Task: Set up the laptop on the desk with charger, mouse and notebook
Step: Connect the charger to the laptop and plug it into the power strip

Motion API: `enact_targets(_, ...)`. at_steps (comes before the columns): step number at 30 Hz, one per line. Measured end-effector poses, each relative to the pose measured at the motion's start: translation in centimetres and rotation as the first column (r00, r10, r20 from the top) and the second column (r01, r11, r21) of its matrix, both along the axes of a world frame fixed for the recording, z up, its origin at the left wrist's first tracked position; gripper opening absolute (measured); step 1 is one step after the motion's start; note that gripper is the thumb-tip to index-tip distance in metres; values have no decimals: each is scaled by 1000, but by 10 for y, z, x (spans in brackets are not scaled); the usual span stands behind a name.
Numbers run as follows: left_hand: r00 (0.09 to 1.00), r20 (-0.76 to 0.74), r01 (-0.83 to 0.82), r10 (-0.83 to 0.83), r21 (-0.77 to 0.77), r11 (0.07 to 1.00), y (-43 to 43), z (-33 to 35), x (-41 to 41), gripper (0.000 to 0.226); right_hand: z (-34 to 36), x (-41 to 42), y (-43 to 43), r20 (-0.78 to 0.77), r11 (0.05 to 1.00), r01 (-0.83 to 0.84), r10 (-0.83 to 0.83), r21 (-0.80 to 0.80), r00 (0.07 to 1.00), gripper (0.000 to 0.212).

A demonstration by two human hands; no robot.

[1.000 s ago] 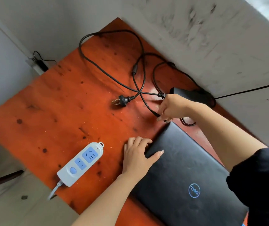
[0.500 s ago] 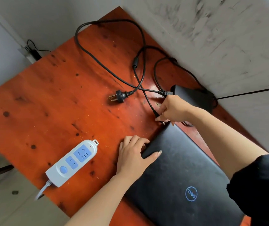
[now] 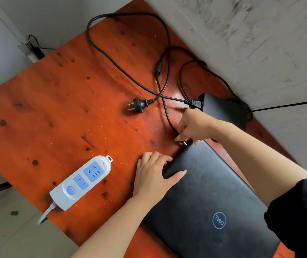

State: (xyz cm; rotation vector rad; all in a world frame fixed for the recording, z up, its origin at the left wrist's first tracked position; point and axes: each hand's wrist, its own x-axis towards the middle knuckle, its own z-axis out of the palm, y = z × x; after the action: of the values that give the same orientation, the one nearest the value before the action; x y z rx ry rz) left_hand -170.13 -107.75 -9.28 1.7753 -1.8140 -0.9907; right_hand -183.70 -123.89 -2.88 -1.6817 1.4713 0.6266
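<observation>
Head view: closed laptop (image 3: 214, 202) lies on orange desk (image 3: 55, 108); left hand (image 3: 154, 174) grips its side edge, fingers curled, thumb on lid; right hand (image 3: 195, 125) pinches charger tip (image 3: 183, 142) just beside laptop's far corner; charger brick (image 3: 221, 108) by wall; power strip (image 3: 82, 181) left of laptop.

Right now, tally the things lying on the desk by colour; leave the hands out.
Black: 2, the laptop and the charger with its cables.
White and blue: 1, the power strip.
Total: 3.
</observation>
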Motion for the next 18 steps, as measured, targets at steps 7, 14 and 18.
enact_targets(7,1000,-7,-9,9,-2,1000,0,0,0,46,-3,6,5,-19,998,-66,66,-14,998,27)
enact_targets(14,1000,-25,-15,14,-18,1000,1,-4,0,44,2,5,-1,-60,996,-67,64,-52,996,23)
enact_targets(18,1000,-22,-12,12,-31,999,1,-6,0,43,3,8,-5,-106,992,-113,107,-59,989,23)
